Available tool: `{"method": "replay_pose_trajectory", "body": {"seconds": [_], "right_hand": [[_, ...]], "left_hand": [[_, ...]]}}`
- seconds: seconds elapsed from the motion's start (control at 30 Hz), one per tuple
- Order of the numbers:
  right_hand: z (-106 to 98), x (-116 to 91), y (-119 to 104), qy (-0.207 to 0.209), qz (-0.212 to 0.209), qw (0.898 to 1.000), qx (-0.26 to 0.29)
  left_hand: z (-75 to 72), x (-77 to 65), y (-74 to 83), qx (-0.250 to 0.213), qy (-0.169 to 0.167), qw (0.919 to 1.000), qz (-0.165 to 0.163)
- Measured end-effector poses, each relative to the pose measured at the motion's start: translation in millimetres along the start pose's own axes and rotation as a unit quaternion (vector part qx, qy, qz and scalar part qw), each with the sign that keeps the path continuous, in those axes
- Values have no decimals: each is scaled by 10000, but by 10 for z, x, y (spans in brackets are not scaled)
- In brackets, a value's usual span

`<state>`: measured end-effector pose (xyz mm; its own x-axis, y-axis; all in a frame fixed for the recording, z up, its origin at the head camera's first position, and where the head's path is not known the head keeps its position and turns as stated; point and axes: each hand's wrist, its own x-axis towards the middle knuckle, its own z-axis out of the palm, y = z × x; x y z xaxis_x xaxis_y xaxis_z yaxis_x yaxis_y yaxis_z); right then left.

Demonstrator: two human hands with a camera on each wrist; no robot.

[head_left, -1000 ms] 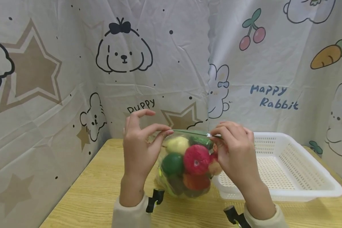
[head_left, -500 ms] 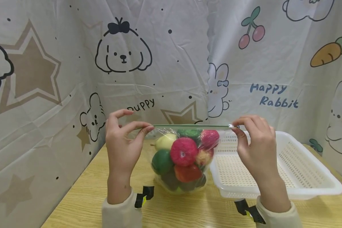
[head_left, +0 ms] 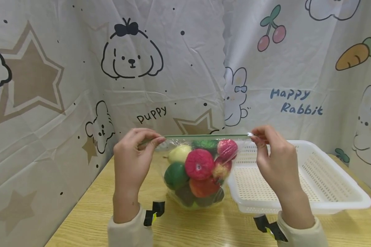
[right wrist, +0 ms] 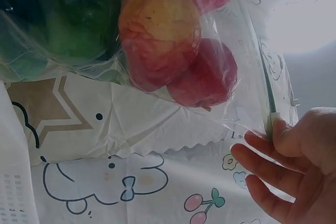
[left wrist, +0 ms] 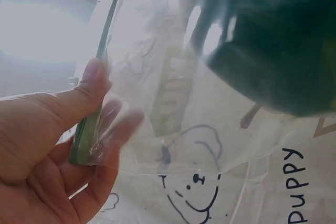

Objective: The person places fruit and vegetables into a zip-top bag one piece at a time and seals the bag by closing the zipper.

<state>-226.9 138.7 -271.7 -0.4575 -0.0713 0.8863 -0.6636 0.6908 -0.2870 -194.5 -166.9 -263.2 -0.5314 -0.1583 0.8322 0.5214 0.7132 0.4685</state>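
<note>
A clear zip bag point(head_left: 173, 147) with a green top strip hangs between both hands, filled with several fruits and vegetables. Through the plastic show a pale yellow pear point(head_left: 179, 153), a dark green round fruit point(head_left: 175, 175), red fruits point(head_left: 199, 164) and a red-and-yellow one point(right wrist: 160, 30). My left hand point(head_left: 133, 157) pinches the strip's left end between thumb and fingers. At the other end my right hand point(head_left: 276, 161) pinches the strip by the white slider point(head_left: 250, 134). The strip is stretched straight and level. Whether the bag's bottom touches the table is hard to tell.
On the right of the wooden table point(head_left: 89, 206) stands a white perforated plastic basket point(head_left: 337, 202), partly behind my right hand. A printed white curtain point(head_left: 191, 85) encloses the table at the back and left.
The right hand and slider have moved right along the strip while the left hand moved left, stretching the top straight. In the last half second, the left hand's raised index finger has come down.
</note>
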Motion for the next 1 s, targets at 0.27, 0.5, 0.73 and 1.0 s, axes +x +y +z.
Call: {"method": "replay_pose_trajectory", "body": {"seconds": [0.27,0.5,0.73,1.0], "right_hand": [[-58,7,-52,112,-102,9995,287],[-17,15,-89,273,441,9947,883],[65,11,-89,-219,1101,9867,1178],[212,-56,-28,-1973,693,9720,1074]], "left_hand": [[-97,-10,49,-163,-140,9997,-63],[-108,-9,69,-253,-499,9982,-236],[13,-15,17,620,-1224,9748,-1759],[82,-4,-91,-124,-1943,9282,-3171]]}}
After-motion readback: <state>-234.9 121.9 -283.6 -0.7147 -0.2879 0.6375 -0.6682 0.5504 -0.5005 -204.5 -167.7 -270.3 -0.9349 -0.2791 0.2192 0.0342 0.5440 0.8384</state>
